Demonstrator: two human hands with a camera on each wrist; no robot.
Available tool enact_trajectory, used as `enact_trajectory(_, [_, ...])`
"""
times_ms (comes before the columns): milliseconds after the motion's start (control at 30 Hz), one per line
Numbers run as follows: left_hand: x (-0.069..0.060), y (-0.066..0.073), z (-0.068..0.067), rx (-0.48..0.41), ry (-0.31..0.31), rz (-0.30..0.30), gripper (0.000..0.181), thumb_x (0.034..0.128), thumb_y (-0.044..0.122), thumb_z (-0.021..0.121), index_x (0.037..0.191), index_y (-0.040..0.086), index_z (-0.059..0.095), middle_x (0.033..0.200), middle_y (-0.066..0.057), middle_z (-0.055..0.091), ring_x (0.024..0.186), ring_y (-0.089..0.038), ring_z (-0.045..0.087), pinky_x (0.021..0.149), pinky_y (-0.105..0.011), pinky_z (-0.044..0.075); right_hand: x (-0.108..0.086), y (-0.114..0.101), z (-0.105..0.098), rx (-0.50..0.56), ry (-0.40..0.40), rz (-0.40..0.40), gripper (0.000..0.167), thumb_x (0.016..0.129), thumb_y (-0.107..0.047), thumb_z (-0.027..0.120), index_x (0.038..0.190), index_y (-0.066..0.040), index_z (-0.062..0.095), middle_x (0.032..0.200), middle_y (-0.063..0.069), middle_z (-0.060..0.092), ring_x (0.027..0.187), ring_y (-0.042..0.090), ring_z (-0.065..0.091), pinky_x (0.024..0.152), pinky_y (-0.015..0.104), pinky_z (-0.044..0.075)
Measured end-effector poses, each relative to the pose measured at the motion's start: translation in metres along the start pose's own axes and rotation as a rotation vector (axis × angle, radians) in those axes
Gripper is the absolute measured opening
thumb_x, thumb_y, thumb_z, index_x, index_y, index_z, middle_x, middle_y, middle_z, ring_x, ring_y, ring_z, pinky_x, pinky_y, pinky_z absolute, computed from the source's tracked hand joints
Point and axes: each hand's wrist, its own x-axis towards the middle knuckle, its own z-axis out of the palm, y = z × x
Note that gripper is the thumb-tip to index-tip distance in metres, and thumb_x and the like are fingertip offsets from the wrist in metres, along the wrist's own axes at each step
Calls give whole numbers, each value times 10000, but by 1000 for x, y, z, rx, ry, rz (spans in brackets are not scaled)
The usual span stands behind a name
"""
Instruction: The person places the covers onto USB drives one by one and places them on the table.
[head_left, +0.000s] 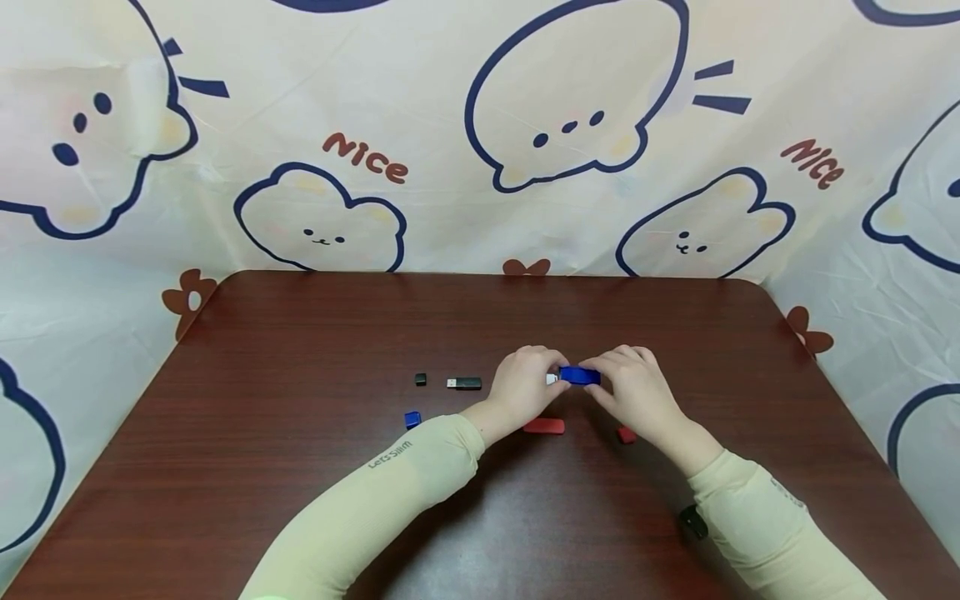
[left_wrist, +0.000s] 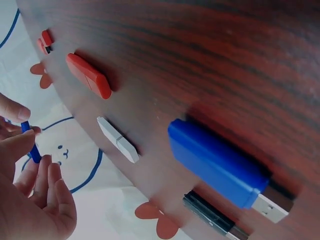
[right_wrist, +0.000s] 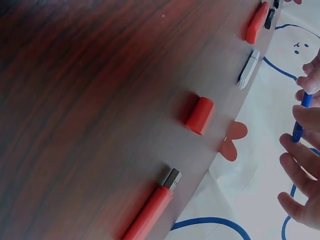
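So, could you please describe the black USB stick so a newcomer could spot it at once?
In the head view, find the brown table, then the person's left hand. Just left of that hand lies the black USB stick, its bare metal plug pointing left toward a small black block. Unlike that stubby block, it is long and shows metal.

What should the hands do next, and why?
Maybe gently pull apart the ends of the held blue stick: the left hand and right hand both pinch it, no metal plug shows on it, and the black stick lies uncapped.
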Motion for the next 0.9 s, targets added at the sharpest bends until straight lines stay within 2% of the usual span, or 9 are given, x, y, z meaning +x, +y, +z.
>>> enact_trajectory(267, [1,0,1,-6,-1,-17,202,832,291,706,993,169,703,912,35,701,867,-101,612,725,-241,490,0,2,1,-37,26,11,264,712,-180,808,945,-100,714,794,38,702,776,210,598,883,503,370])
enact_trajectory(567, [-1,3,1,-4,-22,-17,210,835,263,704,1017,158,704,919,25,712,846,-111,589,739,-254,477,0,2,-1,-48,-17,37,262,723,-173,799,962,-98,720,797,39,712,769,202,594,895,508,357])
enact_trajectory(900, [4,6,5,35,-19,-11,167,841,234,691,993,169,716,843,36,707,749,-93,531,653,-207,421,-1,4,-4,-50,-53,62,252,737,-150,785,969,-78,721,810,51,719,762,205,599,903,528,351])
